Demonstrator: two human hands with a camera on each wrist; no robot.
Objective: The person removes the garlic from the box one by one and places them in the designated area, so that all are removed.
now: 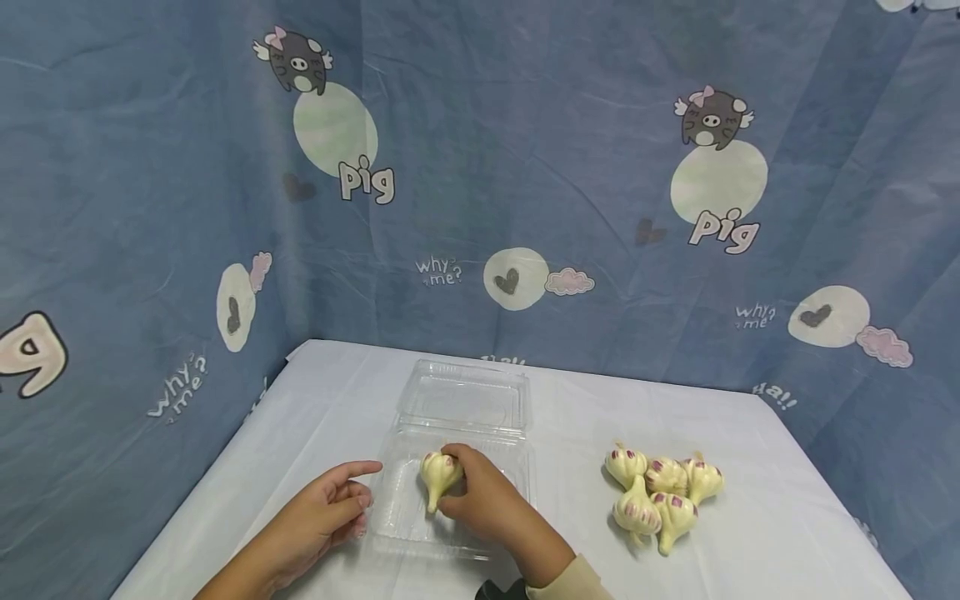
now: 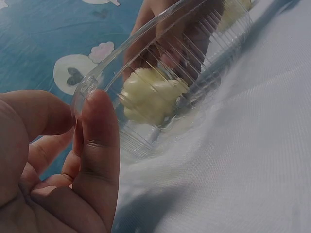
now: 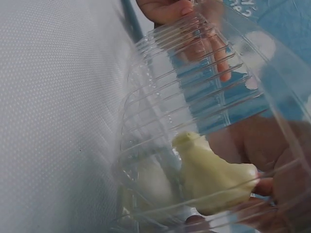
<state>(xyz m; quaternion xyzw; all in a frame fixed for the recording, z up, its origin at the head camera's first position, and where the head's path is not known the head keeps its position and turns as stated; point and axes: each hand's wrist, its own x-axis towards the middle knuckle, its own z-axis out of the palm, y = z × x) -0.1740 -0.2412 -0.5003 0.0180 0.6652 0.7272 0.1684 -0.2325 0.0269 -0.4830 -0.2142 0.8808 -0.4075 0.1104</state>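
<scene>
A clear plastic clamshell box (image 1: 390,533) lies with its lid folded back, away from me. My right hand (image 1: 487,500) holds a cream garlic bulb (image 1: 438,473) with purple marks, thumb on one side and fingers on the other, at the box's base. Through the ribbed plastic the bulb (image 2: 148,94) shows in the left wrist view, and the same bulb (image 3: 209,177) in the right wrist view. Beside the box's left rim is my left hand (image 1: 322,512), index finger stretched out, other fingers loosely bent. Its fingertips are at the rim; firm pinching is not evident.
Several more garlic bulbs (image 1: 666,475) sit in a cluster on the white tablecloth (image 1: 577,467), right of the box. A blue printed curtain (image 1: 465,167) rises behind the table and on the left. A small black object (image 1: 501,590) shows at the bottom edge.
</scene>
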